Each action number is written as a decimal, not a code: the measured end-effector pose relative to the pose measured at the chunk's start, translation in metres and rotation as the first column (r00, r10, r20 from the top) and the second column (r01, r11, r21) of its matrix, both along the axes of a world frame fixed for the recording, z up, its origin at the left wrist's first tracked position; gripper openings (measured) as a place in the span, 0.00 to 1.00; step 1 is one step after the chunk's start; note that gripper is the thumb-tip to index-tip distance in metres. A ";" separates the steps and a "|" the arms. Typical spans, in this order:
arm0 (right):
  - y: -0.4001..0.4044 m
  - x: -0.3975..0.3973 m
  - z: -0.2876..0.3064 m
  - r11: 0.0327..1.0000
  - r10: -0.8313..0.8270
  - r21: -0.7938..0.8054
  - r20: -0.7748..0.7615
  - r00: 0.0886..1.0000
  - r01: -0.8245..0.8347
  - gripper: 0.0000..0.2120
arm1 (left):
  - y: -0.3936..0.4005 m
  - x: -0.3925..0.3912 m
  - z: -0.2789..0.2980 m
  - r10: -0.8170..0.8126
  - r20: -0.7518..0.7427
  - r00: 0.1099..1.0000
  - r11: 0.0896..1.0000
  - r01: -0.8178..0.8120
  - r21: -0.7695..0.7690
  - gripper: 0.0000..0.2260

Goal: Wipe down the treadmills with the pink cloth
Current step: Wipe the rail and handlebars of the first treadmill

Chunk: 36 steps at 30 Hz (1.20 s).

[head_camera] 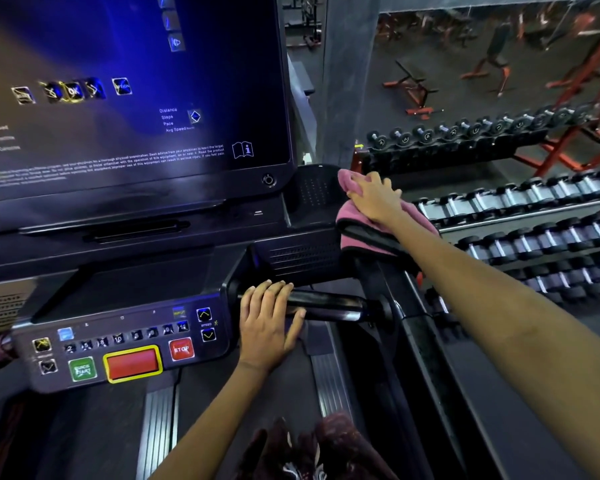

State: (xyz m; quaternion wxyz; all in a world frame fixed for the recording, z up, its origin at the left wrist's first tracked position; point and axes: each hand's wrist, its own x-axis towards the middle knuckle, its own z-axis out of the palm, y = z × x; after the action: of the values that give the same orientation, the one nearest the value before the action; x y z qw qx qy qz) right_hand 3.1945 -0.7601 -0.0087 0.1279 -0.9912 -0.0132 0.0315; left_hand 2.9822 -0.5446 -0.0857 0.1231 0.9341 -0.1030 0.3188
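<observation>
I stand on a black treadmill with a big dark screen and a button panel. The pink cloth lies folded over the right edge of the console tray. My right hand presses flat on top of the cloth, fingers spread and fairly straight. My left hand rests on the black horizontal handlebar just right of the panel, its fingers lying over the bar and the thumb beside it.
Racks of dumbbells run along the right below the treadmill. Red and black gym benches stand on the floor beyond. The treadmill's right side rail and belt are under me.
</observation>
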 end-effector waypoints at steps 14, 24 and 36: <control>0.008 -0.077 -0.002 0.445 0.789 -0.680 -0.010 0.614 -0.583 0.28 | 0.001 -0.001 -0.006 -0.009 0.031 0.999 1.000 0.009 0.004 0.21; 0.045 -0.074 -0.003 0.406 0.821 -0.706 0.003 0.571 -0.580 0.36 | -0.001 -0.001 -0.004 -0.017 0.020 1.000 1.000 0.017 0.007 0.21; 0.068 -0.067 -0.033 0.404 0.902 -0.761 0.238 0.361 -0.508 0.26 | 0.001 0.000 -0.009 -0.018 0.025 1.000 1.000 0.018 0.010 0.19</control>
State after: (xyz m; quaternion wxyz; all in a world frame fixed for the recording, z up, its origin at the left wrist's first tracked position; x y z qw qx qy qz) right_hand 3.1280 -0.6918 -0.0413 -0.2147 -0.8051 -0.4973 -0.2418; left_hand 2.9826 -0.5434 -0.0950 0.1202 0.9297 -0.1143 0.3288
